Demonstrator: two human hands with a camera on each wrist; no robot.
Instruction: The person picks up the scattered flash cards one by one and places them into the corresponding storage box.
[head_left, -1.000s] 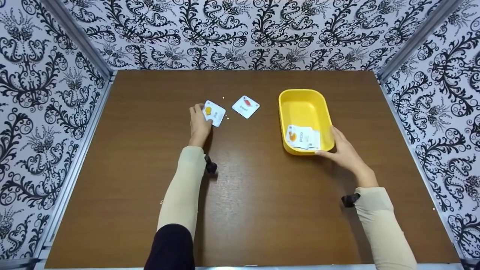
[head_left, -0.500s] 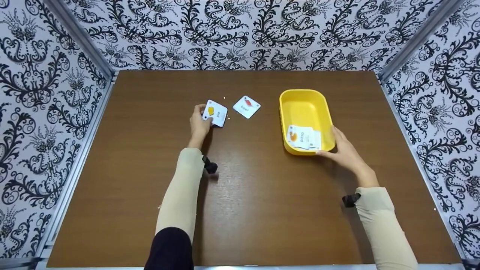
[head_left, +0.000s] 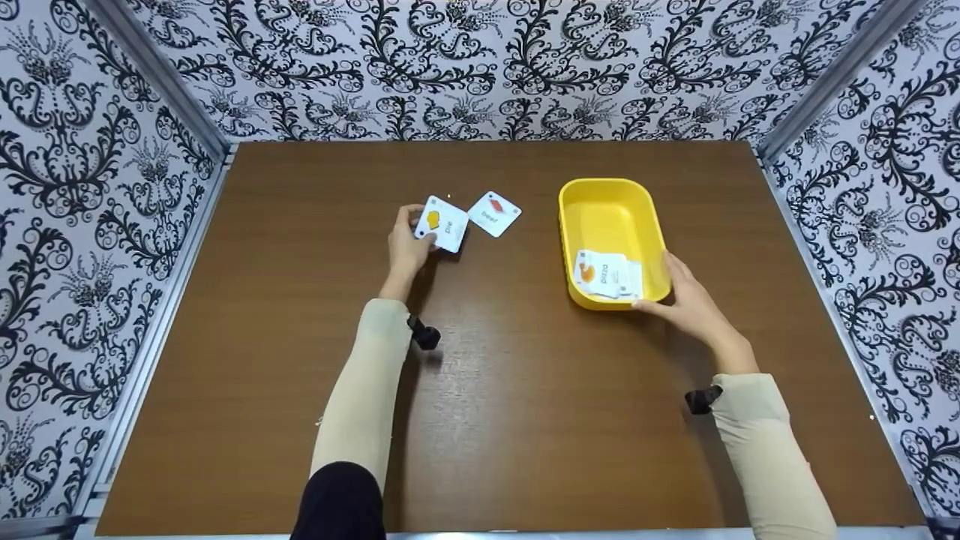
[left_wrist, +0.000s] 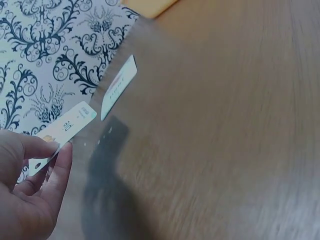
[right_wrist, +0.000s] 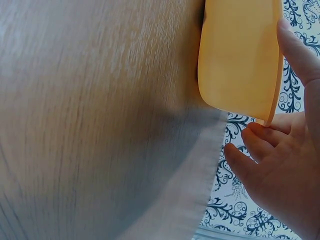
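Observation:
My left hand [head_left: 409, 244] pinches a white square card [head_left: 442, 223] printed "pie" with a yellow picture, held tilted above the table. In the left wrist view, thumb and fingers grip the near end of that pie card [left_wrist: 65, 130]. Just right of it lies a second card [head_left: 494, 214] with a red picture and the word "beef". My right hand [head_left: 694, 311] rests against the near right corner of a yellow plastic tray [head_left: 611, 202], thumb at the front wall and fingers along the side. The right wrist view shows relaxed fingers [right_wrist: 257, 145] beside the tray's corner.
Inside the tray's near end lies a small pile of cards [head_left: 604, 274], a pizza card on top. The brown wooden table [head_left: 510, 420] is enclosed by patterned walls [head_left: 480, 67] at the back and sides. A tiny white crumb [head_left: 448, 196] lies near the cards.
The left hand has lifted the pie card off the table and moved it slightly right, up beside the beef card. The right hand and the tray have stayed in place.

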